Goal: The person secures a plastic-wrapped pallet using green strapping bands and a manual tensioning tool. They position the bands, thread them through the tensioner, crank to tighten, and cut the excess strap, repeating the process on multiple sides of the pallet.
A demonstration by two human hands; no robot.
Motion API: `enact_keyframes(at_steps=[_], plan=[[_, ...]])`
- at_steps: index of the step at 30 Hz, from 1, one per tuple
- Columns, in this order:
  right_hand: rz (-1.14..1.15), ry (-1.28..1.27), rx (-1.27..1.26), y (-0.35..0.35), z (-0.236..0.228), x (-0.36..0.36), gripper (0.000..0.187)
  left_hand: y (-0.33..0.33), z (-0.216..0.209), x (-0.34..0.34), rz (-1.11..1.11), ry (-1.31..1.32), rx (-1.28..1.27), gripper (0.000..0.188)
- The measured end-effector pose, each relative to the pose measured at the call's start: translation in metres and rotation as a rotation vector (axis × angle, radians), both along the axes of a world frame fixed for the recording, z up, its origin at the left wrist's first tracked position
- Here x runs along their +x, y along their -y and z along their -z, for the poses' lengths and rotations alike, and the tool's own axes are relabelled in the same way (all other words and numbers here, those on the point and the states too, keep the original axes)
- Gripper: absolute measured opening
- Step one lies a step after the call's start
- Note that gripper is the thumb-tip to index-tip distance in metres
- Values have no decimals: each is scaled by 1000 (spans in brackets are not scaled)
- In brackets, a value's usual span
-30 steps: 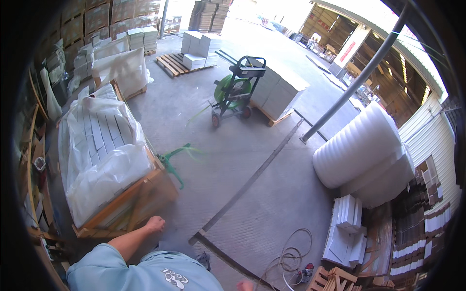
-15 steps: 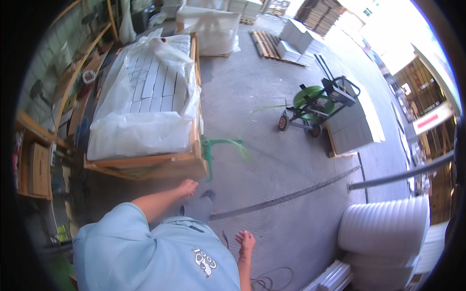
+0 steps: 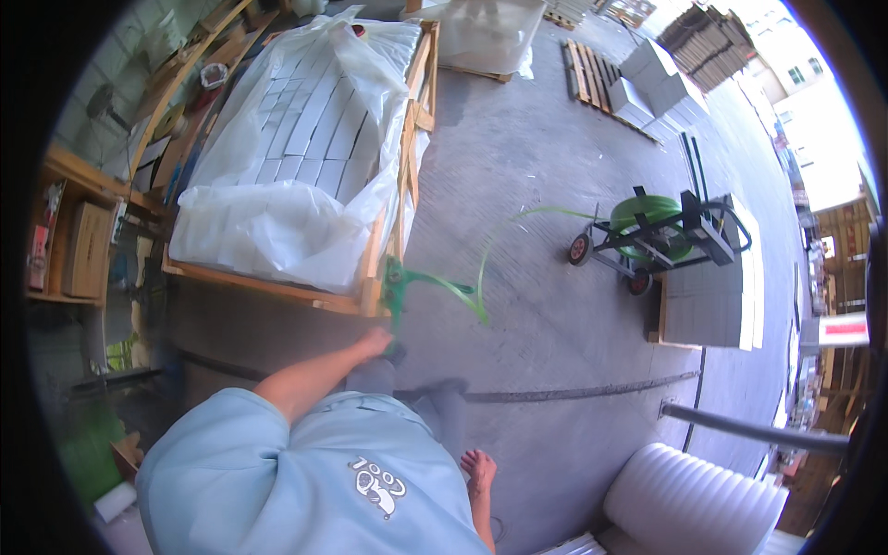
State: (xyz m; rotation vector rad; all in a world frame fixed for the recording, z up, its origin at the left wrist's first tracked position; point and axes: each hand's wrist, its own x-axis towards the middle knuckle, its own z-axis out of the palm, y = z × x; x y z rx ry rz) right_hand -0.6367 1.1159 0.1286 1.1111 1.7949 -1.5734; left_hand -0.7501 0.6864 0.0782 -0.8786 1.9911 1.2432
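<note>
My left hand [image 3: 376, 342] is stretched forward near the lower end of a green strapping tool [image 3: 396, 277]. Blur hides its fingers, and I cannot tell whether it touches the tool. That tool hangs at the near right corner of a wooden crate [image 3: 277, 289], with green strap [image 3: 481, 291] looping out over the floor beside it. White boxes [image 3: 301, 129] fill the crate in rows, partly under clear plastic sheeting [image 3: 259, 231]. Low at my right side, my right hand [image 3: 479, 470] has loosely bent fingers and no visible object in it.
A wheeled strap cart [image 3: 652, 227] with a green coil stands to the right, before stacked white boxes [image 3: 708, 310]. A grey pipe [image 3: 754, 430] and a white foam roll [image 3: 694, 499] are at the lower right. A pallet [image 3: 592, 83] lies farther back. Wooden shelving [image 3: 69, 240] lines the left.
The view has turned and moved closer to the crate. My left hand has come nearer the green tool's lower end. My right hand remains low at my side.
</note>
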Motion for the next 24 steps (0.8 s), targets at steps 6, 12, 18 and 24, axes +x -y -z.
enact_keyframes(at_steps=[6, 12, 18, 24], plan=[[-368, -98, -88, 16, 9, -180, 40, -22, 3, -16, -297, 69, -89, 39], [-843, -185, -267, 75, 21, -325, 37, -61, 30, -24, -462, 108, -340, 46], [-1172, -326, -129, 151, 35, -418, 37, -75, 53, -27, -577, 120, -390, 44], [-1480, -686, 135, 220, 72, -446, 41, -55, 77, -39, -732, 126, -42, 38]])
